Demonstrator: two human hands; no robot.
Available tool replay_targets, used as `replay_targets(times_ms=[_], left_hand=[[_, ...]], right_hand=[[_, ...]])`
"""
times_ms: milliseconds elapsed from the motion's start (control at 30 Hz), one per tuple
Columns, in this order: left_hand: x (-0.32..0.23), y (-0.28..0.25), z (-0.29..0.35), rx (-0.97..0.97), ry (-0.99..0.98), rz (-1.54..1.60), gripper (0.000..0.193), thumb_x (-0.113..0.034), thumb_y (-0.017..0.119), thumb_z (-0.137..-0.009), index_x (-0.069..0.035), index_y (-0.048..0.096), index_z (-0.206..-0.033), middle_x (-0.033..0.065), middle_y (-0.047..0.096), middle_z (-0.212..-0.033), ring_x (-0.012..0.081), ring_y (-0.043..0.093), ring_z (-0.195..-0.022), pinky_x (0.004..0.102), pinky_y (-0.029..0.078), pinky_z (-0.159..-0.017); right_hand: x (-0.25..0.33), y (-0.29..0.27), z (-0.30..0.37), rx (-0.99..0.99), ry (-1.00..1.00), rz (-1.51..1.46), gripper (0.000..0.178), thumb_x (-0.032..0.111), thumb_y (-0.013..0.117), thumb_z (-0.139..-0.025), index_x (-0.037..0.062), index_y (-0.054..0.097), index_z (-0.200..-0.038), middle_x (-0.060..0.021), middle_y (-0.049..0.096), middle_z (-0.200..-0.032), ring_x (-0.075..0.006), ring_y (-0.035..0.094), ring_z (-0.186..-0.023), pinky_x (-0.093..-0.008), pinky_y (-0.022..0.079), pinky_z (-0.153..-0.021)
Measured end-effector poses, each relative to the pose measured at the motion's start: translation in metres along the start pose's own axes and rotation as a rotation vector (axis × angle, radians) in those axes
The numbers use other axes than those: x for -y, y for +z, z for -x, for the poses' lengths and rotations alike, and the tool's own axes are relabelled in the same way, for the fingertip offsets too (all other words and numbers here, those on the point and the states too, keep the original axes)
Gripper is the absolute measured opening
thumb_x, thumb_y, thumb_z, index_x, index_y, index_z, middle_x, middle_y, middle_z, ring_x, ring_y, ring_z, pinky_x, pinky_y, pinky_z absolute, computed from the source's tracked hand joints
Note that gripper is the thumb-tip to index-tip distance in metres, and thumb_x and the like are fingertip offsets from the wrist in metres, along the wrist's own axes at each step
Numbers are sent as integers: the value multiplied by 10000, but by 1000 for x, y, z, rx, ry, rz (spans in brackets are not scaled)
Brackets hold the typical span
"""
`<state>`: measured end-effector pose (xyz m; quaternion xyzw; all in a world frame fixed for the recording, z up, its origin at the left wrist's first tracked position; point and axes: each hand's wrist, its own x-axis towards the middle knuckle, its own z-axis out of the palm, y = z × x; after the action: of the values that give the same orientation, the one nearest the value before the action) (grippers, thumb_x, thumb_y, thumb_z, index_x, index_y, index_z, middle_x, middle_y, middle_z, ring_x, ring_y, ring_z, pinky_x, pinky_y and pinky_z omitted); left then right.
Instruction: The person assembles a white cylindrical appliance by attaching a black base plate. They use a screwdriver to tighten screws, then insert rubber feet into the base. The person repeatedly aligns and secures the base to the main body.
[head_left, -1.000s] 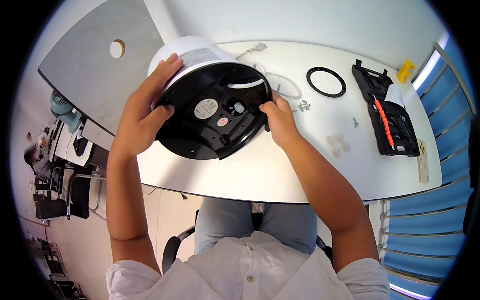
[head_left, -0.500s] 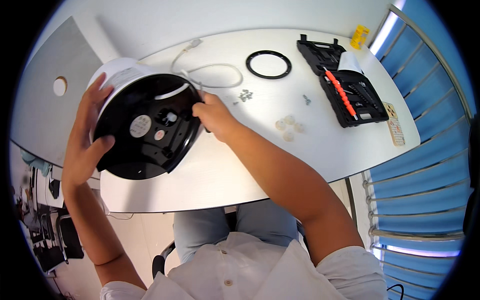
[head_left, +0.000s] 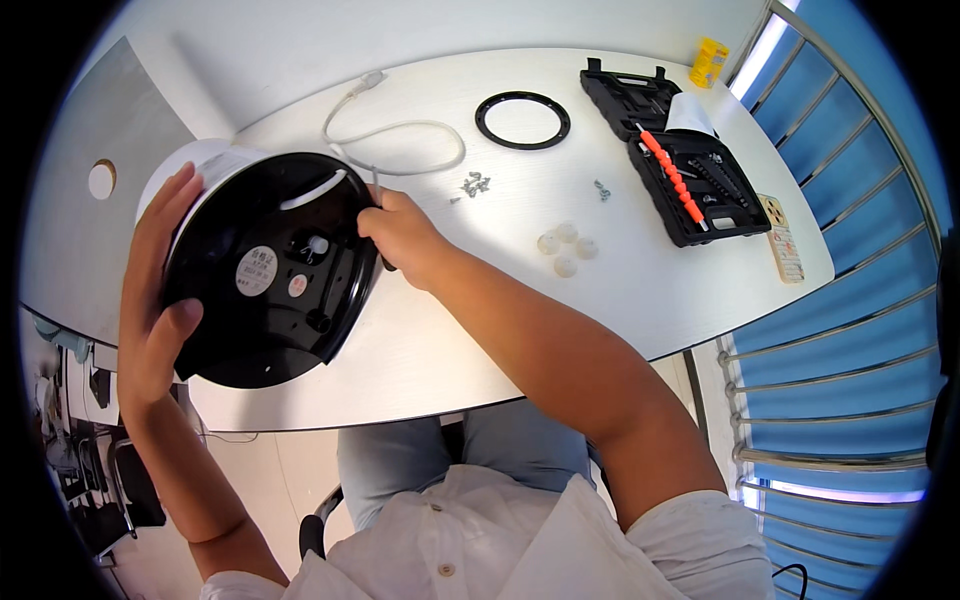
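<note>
A round white appliance [head_left: 190,160] with a glossy black base [head_left: 250,335] is tipped so its underside faces me at the table's left. Round labels and a small white part sit in the base. My left hand [head_left: 152,300] clasps its left side, thumb on the black underside. At the base's right edge my right hand [head_left: 402,232] is closed round what looks like a screwdriver [head_left: 376,182]; a thin metal shaft shows above the fist and a dark handle end below. Whether its tip touches anything cannot be seen.
On the white table [head_left: 480,340] lie a grey power cord [head_left: 455,150], a black ring [head_left: 483,128], small screws [head_left: 476,184] in two groups and several translucent round pads [head_left: 565,267]. An open black tool case [head_left: 655,215] stands right, near a patterned remote-like object [head_left: 787,255] and yellow container [head_left: 709,62].
The appliance has shifted a little toward me and to the left, both hands moving along with it. My whole view has also shifted slightly. Both grips look the same.
</note>
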<state>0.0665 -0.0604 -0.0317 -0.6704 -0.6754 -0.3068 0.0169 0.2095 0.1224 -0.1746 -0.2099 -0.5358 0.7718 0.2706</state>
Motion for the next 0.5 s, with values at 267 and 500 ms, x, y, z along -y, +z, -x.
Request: replay_targets(times_ms=[267,500], left_hand=[[9,5,-8,-4,43,83,815,-505,521,-647,-76,499,-1339,197,401,-1437,375,378,-1327,435,293,-1084],[3,7,-19,3,10,234,830,-417,533,-575,-55,505,-1321,180,433,-1418,345,392,-1320,405,290,-1087]], right_hand=[[4,6,10,-85,52,-13,373,28,423,-786,9,588,-1119,-85,605,-960,-181,548,-890,-304,435,-814],[16,-22,-11,-529,-503,122,356,159,409,-937,56,510,-1262,-94,593,-1090,-134,569,-888,-235,463,-643]])
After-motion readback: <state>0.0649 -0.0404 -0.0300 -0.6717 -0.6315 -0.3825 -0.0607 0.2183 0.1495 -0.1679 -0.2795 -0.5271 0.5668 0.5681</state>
